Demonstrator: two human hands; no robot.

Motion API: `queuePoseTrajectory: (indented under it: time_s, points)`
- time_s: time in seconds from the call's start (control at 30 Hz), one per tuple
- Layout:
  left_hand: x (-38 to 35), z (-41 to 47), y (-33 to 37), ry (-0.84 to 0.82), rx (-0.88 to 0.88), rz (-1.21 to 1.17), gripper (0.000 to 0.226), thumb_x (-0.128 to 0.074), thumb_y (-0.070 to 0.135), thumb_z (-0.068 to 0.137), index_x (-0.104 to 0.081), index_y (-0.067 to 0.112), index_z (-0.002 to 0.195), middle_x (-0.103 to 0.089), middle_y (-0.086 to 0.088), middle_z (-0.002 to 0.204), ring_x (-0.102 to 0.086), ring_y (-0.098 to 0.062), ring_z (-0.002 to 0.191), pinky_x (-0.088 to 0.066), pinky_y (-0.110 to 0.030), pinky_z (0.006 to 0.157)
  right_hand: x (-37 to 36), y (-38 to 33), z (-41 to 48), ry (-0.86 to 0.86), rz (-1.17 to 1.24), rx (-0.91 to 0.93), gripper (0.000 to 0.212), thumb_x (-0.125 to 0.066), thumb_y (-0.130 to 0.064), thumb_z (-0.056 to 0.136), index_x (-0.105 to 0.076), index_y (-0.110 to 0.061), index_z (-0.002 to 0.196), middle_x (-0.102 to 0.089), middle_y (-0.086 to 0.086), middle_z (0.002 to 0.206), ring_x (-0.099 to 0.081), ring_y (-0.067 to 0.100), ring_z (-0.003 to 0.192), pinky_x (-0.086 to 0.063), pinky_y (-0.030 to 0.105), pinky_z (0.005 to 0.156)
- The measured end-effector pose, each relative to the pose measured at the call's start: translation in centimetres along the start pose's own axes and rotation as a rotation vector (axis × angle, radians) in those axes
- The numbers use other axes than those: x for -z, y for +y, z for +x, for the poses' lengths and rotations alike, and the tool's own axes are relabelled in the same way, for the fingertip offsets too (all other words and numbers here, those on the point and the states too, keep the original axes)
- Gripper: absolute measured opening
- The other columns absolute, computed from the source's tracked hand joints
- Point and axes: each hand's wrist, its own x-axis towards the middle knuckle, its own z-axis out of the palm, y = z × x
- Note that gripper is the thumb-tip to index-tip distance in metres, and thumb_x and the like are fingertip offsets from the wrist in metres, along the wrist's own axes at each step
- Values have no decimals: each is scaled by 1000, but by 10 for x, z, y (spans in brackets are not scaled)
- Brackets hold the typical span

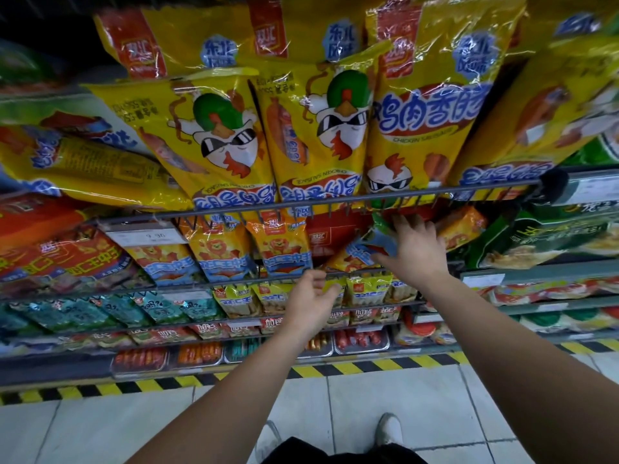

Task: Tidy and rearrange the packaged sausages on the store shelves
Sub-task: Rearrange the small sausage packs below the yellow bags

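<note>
Large yellow chicken-sausage bags [231, 135] lie on the top shelf behind a wire rail [335, 204]. On the shelf below stand orange packs with a lion picture [284, 249]. My right hand [413, 247] reaches under the rail there and holds a tilted orange and blue sausage pack [363, 251], thumb under its lower edge. My left hand [310, 301] is lower, fingers loosely curled in front of small yellow-green packs [366, 289]; it holds nothing that I can see.
Red boxes [67, 256] fill the left of the middle shelf, green bags [542, 239] the right. Lower shelves hold teal packs [100, 311] and trays of loose sausages [201, 353]. A yellow-black hazard strip [368, 366] edges the tiled floor.
</note>
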Motion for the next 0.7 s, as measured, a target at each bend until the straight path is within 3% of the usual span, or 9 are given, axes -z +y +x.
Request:
queuePoseTrajectory:
  time_s: [0.17,0.27,0.4,0.5,0.6,0.7]
  points:
    - [-10,2,6,-13,107,-104,38,-61,36,96,-50,19,128,-56,2,118,-55,-15,101,-42,-30,82,-1,3,4,-13,131,33,62,-71,-51,83,-51,-19,132,-49,18,128,-41,41,122,-42,51,97]
    - [-15,4,8,-23,144,-144,37,-62,38,95,-50,21,125,-58,3,116,-56,-15,103,-43,-32,84,-4,7,3,-29,260,82,54,-71,-42,87,-51,-16,130,-56,14,122,-52,39,110,-51,50,83]
    - [-23,9,7,-28,197,-185,40,-65,42,92,-52,22,124,-61,1,115,-60,-18,107,-51,-41,97,-10,13,-2,95,363,130,49,-73,-35,87,-57,-9,126,-64,13,112,-58,35,105,-52,43,75]
    - [-31,12,8,-36,241,-261,42,-66,42,91,-54,19,124,-63,0,109,-63,-18,102,-55,-42,93,-10,17,-13,216,514,134,40,-75,-29,86,-61,-5,114,-64,13,105,-60,31,96,-48,36,71]
    - [-40,15,14,-55,306,-378,44,-69,44,88,-57,17,120,-67,-3,109,-66,-19,102,-56,-38,86,-2,25,-29,306,668,145,30,-73,-25,88,-60,-9,110,-61,2,100,-61,21,88,-46,31,68]
    - [-50,15,21,-107,360,-489,39,-74,46,83,-59,20,109,-68,-6,112,-66,-21,104,-54,-42,94,8,34,-45,323,816,92,24,-71,-26,90,-56,-16,107,-59,-18,90,-57,2,82,-43,17,68]
